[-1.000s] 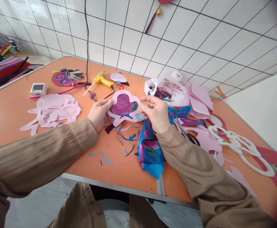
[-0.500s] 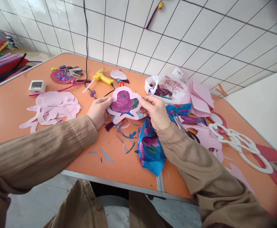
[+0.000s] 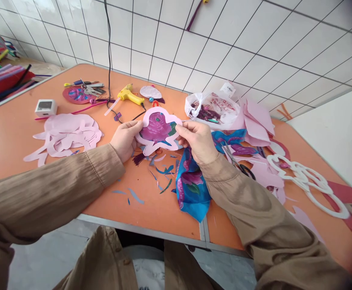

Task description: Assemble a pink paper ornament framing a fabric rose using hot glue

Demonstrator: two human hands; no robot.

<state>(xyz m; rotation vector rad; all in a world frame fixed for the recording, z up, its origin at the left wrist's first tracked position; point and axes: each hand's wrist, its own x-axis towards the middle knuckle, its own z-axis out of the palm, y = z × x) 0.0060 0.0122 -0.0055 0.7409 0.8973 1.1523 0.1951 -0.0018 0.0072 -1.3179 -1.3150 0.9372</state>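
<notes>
Between my two hands is a pink felt frame (image 3: 146, 150) with a scalloped outline, and a purple flower-print fabric piece (image 3: 156, 128) shows through its opening. My left hand (image 3: 126, 139) pinches the frame's left edge between thumb and fingers. At the right edge, my right hand (image 3: 197, 139) pinches it the same way. Below the frame, a dark purple tassel (image 3: 139, 158) and blue fabric scraps (image 3: 165, 170) lie on the orange table. Blue floral cloth (image 3: 192, 191) lies under and beside my right wrist. Scissors (image 3: 239, 164) rest just right of that wrist.
A yellow glue gun (image 3: 129, 95) with a black cord lies behind my hands. Pink felt cutouts (image 3: 69, 135) are piled at left, near a white cube device (image 3: 46, 108). A plastic bag (image 3: 214, 108), folded pink felt (image 3: 256, 123) and white ring templates (image 3: 311, 181) are at right.
The pink frame is tilted slightly differently and its lower part looks a little separated from the layer behind. Both hands keep their pinch. The camera view has shifted a little.
</notes>
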